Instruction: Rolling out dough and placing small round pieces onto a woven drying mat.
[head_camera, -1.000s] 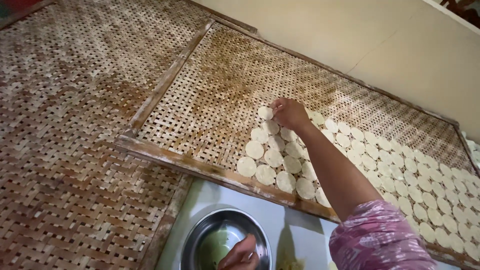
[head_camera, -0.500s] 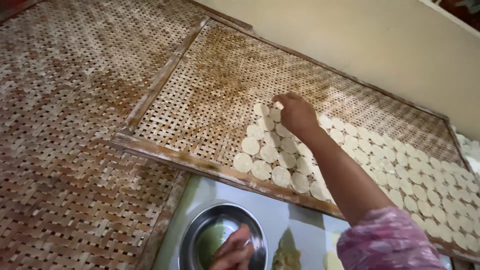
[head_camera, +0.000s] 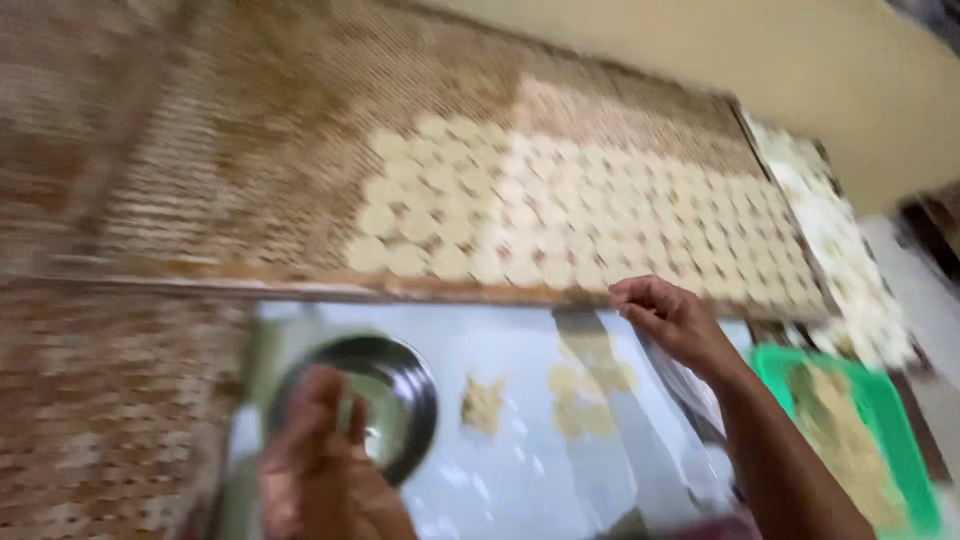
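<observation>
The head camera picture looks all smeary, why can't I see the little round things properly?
In the head view, motion blur smears everything: the pale round discs on the woven tray melt together, the left hand over the metal bowl is a soft blob, and the right hand is only a little sharper. Lighting is soft and even, with no harsh glare.

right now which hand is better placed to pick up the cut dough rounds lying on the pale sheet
Right, probably. The right hand hovers open just beside the dough rounds on the pale sheet, with nothing in its way. The left hand is lower down at the metal bowl, farther from them.
</observation>
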